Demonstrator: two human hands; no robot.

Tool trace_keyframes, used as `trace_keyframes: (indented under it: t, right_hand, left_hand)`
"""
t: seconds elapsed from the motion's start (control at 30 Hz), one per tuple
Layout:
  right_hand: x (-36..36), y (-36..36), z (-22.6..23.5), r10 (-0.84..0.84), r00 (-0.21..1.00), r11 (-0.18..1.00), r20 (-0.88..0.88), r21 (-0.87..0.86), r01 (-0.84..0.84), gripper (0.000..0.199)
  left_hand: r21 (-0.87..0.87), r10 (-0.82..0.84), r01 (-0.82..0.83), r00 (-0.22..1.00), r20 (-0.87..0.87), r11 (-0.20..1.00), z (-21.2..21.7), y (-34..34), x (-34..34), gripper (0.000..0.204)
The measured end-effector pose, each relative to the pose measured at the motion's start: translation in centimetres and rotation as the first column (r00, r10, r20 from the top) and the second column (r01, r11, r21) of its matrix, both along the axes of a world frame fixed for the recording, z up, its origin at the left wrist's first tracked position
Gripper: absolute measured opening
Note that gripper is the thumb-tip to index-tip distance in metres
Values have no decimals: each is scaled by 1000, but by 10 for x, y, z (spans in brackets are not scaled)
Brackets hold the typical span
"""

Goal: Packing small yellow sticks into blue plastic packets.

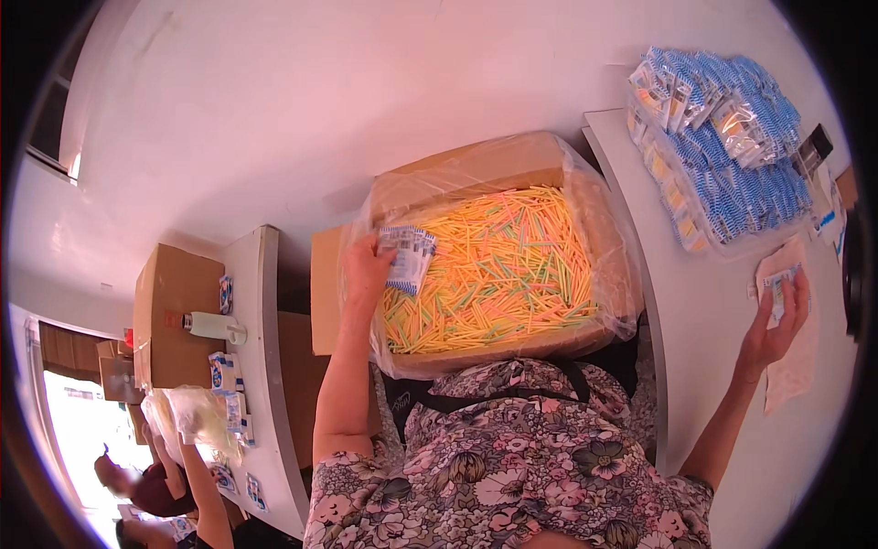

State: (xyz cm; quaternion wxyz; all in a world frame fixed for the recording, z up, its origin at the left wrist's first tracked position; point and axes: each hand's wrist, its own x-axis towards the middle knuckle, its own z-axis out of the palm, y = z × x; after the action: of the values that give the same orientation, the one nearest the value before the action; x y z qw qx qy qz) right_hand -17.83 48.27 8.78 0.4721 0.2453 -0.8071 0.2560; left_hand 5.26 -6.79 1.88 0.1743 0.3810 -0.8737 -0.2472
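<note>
My left hand (365, 267) holds a small clear packet with blue and white print (409, 257) over a cardboard box (476, 169) lined with clear plastic. The box is full of thin yellow, orange and green sticks (498, 265). My right hand (777, 316) reaches out to the white table on the right (713, 302) and grips a small packet (780, 282) above a pale sheet (794, 366) that lies on the table.
A heap of blue and white packets in clear plastic (722, 137) lies at the far end of the right table. A second white table (265, 366) on the left carries a brown box (174, 311), a white bottle (215, 326) and small packets. Another person (174, 485) works at lower left.
</note>
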Motion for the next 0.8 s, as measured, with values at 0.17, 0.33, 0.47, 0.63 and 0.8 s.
trace_keyframes:
  t: [0.17, 0.33, 0.47, 0.63, 0.8]
  right_hand:
    - [24, -57, 15, 203, 979, 977, -7, 74, -202, 28]
    - [42, -166, 19, 664, 681, 729, 308, -63, -682, 32]
    - [50, -279, 7, 732, 220, 517, 645, -315, -796, 28]
    - [39, -303, 36, 602, 209, 638, 771, -307, -706, 21]
    - [2, -260, -36, 107, 527, 601, 843, 367, -710, 28]
  left_hand:
    - [-202, -92, 59, 983, -158, 978, 1, 7, 1, 9]
    - [-215, -248, 203, 947, -206, 955, 39, 37, -12, 12]
    - [234, -468, 556, 815, -343, 798, 63, 87, -46, 15]
    - [603, -193, 602, 773, -604, 524, 45, 87, -73, 19]
    - [555, -20, 472, 773, -634, 685, 17, 65, -76, 21]
